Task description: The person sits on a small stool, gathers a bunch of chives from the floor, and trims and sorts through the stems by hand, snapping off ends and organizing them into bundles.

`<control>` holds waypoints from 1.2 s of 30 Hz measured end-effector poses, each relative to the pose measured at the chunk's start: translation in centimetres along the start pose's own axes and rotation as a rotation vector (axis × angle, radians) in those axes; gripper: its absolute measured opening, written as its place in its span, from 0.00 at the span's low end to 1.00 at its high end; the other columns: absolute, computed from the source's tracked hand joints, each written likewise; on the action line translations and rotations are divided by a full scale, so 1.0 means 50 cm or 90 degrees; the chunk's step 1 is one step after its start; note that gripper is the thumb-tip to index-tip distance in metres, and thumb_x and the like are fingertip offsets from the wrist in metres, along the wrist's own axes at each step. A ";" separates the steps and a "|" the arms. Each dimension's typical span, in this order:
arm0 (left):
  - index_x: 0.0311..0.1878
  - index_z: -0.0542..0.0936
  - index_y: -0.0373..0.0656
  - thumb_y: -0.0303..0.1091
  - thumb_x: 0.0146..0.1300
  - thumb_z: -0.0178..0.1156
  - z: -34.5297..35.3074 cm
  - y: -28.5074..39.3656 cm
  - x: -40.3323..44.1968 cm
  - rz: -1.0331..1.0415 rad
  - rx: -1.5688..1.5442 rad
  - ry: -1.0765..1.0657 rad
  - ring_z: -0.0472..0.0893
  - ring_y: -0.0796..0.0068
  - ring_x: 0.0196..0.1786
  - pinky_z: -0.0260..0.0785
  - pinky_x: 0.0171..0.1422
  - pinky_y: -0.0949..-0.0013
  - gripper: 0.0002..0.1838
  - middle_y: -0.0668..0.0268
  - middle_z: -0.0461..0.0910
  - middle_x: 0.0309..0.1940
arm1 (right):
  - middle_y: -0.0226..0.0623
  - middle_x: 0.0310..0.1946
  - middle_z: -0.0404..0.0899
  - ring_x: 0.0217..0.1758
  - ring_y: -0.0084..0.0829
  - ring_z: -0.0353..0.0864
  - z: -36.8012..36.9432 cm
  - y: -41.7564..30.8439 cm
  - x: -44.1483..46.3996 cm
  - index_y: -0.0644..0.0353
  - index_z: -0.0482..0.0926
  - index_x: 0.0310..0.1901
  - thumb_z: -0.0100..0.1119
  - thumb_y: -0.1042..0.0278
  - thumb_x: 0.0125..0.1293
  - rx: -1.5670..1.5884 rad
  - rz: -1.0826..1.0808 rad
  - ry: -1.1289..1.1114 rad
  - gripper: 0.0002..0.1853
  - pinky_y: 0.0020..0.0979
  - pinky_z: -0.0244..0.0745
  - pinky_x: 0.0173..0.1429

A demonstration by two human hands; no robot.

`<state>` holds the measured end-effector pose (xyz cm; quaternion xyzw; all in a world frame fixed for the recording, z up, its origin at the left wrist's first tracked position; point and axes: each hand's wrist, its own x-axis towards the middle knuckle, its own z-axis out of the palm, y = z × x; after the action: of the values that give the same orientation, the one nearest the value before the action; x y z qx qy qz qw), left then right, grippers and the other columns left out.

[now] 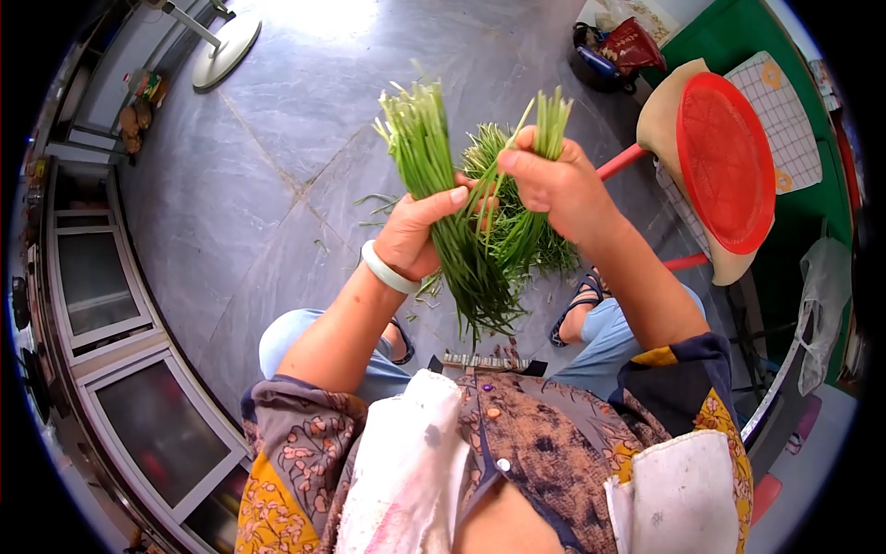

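Note:
A thick bunch of garlic chives (420,138) is wrapped in my left hand (411,235), pale cut ends up and dark green leaves hanging down. My right hand (558,180) is closed on a smaller bunch of chives (552,122), its pale ends showing above the thumb. The two bunches are side by side, and their leaves meet between my hands. Below them on the floor lies a pile of loose chives (554,254), partly hidden by my hands and the held bunches.
Chive scraps (377,205) lie on the grey tiled floor (277,120). A red plastic stool (724,162) stands at the right beside a green surface (720,37). Glass-fronted cabinets (157,425) line the left. A round white base (228,51) is at the back left.

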<state>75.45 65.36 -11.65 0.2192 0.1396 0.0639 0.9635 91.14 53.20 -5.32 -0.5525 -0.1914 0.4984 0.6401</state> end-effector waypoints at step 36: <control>0.41 0.78 0.40 0.29 0.57 0.69 0.015 0.001 0.013 0.092 0.256 0.176 0.77 0.77 0.33 0.69 0.38 0.72 0.11 0.68 0.80 0.32 | 0.22 0.19 0.72 0.25 0.14 0.66 0.007 0.049 0.024 0.64 0.80 0.28 0.64 0.67 0.60 -0.317 -0.107 0.041 0.09 0.23 0.62 0.29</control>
<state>76.30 65.23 -11.15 0.4053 0.2641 0.1332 0.8650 90.31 54.17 -7.80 -0.6910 -0.3328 0.3633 0.5290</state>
